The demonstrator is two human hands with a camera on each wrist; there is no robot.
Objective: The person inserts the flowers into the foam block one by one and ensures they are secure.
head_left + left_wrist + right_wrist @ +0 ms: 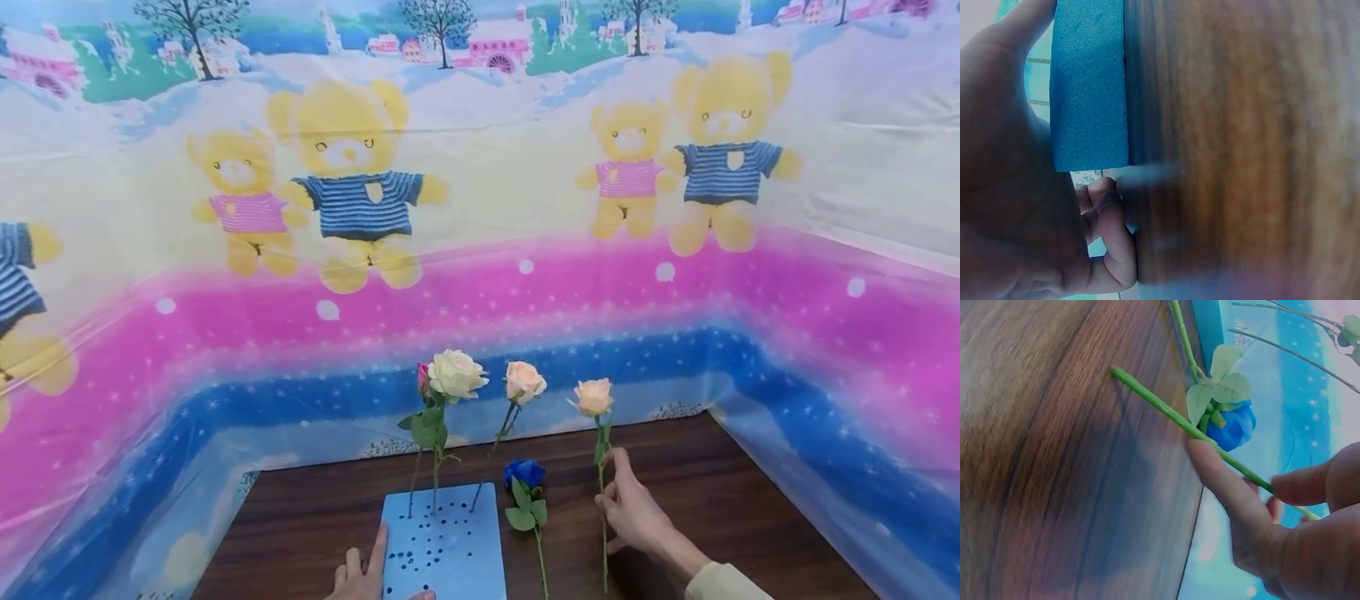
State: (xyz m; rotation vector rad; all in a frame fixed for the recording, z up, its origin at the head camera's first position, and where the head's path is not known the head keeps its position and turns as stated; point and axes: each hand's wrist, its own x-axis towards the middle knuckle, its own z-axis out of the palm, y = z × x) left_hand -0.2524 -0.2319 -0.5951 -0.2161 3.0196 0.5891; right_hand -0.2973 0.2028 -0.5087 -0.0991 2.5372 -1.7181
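A peach rose (592, 397) stands upright, its green stem (1163, 406) pinched between the thumb and fingers of my right hand (637, 512). The bottom end of that stem shows over the table in the right wrist view. My left hand (363, 577) holds the near left part of a blue foam block (450, 575), its index finger along the side and its thumb at the near part. Holes dot the block's top. A white rose (456, 374), a pink bud (423, 379) and another peach rose (524, 382) stand in its far part.
A blue rose (525, 473) with green leaves lies on the dark wooden table (315, 500) between the block and my right hand. A printed cloth (480, 308) with teddy bears hangs behind the table and along its sides.
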